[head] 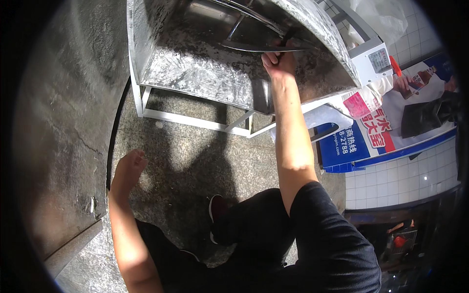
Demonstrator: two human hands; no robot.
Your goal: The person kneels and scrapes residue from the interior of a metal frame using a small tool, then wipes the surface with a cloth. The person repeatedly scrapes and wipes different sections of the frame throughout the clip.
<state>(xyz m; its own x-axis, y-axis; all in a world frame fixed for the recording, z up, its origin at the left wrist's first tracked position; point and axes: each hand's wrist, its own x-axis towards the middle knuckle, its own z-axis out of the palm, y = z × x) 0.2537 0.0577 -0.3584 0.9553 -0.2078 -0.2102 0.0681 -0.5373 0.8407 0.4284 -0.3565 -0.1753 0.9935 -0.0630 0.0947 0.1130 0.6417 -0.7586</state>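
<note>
My right hand (280, 64) reaches inside a worn metal trough (198, 75), its fingers closed around a dark handle (287, 36). A thin, slightly curved metal blade or bar (249, 47) crosses at my knuckles; whether it joins the handle, I cannot tell. Behind it, a shiny metal rod frame (236, 27) spans the trough's shaded interior. Low on the left hangs my left hand (130, 166), fingers curled in and nothing visible in them, above the floor and beside a large dark, worn panel (69, 128).
White metal legs and rails (190, 120) carry the trough. At right are a grey machine housing (373, 60) with a red lever (395, 66), a printed blue-and-white panel (337, 146) and a tiled wall (399, 183). My shoe (216, 208) stands on the speckled floor (253, 161).
</note>
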